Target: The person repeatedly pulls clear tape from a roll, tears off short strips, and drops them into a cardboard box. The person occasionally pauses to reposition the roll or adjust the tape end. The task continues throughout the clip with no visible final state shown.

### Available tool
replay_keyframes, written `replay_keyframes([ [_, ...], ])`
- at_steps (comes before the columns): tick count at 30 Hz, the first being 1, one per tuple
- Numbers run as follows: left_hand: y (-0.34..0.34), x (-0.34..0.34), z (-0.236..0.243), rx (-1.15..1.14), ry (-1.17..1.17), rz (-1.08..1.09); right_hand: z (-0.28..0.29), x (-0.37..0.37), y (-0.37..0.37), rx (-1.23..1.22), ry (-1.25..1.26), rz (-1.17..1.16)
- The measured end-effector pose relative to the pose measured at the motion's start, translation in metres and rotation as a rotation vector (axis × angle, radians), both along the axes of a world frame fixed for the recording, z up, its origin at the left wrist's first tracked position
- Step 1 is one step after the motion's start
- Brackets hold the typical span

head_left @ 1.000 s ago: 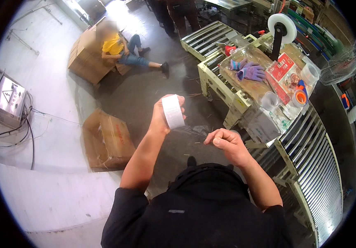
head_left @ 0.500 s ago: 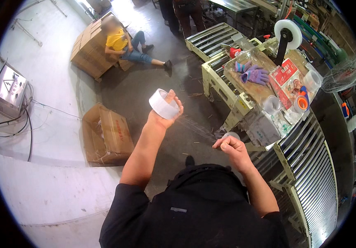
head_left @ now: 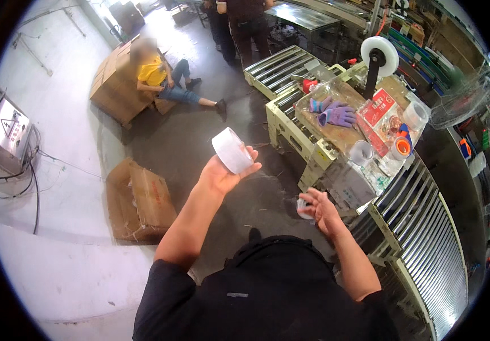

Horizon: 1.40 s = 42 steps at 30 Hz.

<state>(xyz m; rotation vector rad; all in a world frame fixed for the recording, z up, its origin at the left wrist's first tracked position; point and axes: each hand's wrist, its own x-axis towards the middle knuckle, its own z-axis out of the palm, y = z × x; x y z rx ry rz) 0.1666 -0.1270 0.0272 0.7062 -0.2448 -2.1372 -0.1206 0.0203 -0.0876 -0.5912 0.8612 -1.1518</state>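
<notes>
White, wide, ring-shaped tape roll (head_left: 232, 150) tilted, just off centre at eleven o'clock, in bare left hand (head_left: 222, 175), fingers curled about it; best held steady, outer face clear; bare right hand (head_left: 323, 215) at four o'clock from it, fingers loosely spread

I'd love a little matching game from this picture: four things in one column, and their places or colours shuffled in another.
Things
A. Tape roll
B. Gloves
C. Open cardboard box
D. Large white roll

Places or colours
1. Standing on the floor
2. Mounted on a black bracket
3. Held in the left hand
4. Mostly purple, with some blue

Right pairs: A-3, B-4, C-1, D-2
</notes>
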Motion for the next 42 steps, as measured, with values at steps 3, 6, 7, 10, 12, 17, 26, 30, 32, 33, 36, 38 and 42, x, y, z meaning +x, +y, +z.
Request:
replay_keyframes([
  [3, 0.005, -0.015, 0.011, -0.031, -0.026, -0.067, 0.039, 0.019, -0.033, -0.347, 0.466, 0.012],
  [6, 0.016, -0.033, 0.018, -0.069, -0.043, -0.128, 0.105, 0.051, -0.059, -0.658, 0.534, 0.098],
  [7, 0.017, -0.037, 0.02, -0.095, -0.049, -0.159, 0.105, 0.06, -0.064, -0.691, 0.489, 0.103],
  [10, 0.014, -0.041, 0.015, -0.243, -0.205, -0.055, 0.132, 0.067, -0.061, -0.362, 0.392, 0.168],
  [12, 0.022, -0.037, 0.009, -0.348, -0.349, 0.011, 0.138, 0.057, -0.056, -0.221, 0.604, 0.251],
  [17, 0.036, -0.039, -0.018, -0.492, -0.704, 0.091, 0.148, 0.055, -0.046, -0.16, 0.577, 0.369],
  [26, 0.042, -0.038, 0.032, -1.944, -1.548, 0.596, 0.15, 0.063, -0.039, -0.226, 0.444, 0.297],
  [30, 0.048, -0.038, 0.023, -1.947, -1.433, 0.401, 0.154, 0.056, -0.039, -0.259, 0.314, 0.317],
  [32, 0.048, -0.036, 0.015, -1.859, -1.411, 0.392, 0.156, 0.049, -0.04, -0.251, 0.283, 0.347],
  [33, 0.046, -0.036, 0.013, -1.889, -1.386, 0.384, 0.157, 0.045, -0.04, -0.246, 0.269, 0.362],
  [36, 0.038, -0.033, 0.015, -1.927, -1.341, 0.365, 0.156, 0.035, -0.039, -0.192, 0.2, 0.394],
  [38, 0.038, -0.028, 0.022, -1.889, -1.347, 0.353, 0.156, 0.029, -0.036, -0.158, 0.177, 0.401],
  [42, 0.031, -0.014, 0.023, -1.736, -1.255, 0.392, 0.149, 0.02, -0.032, -0.124, 0.145, 0.416],
])
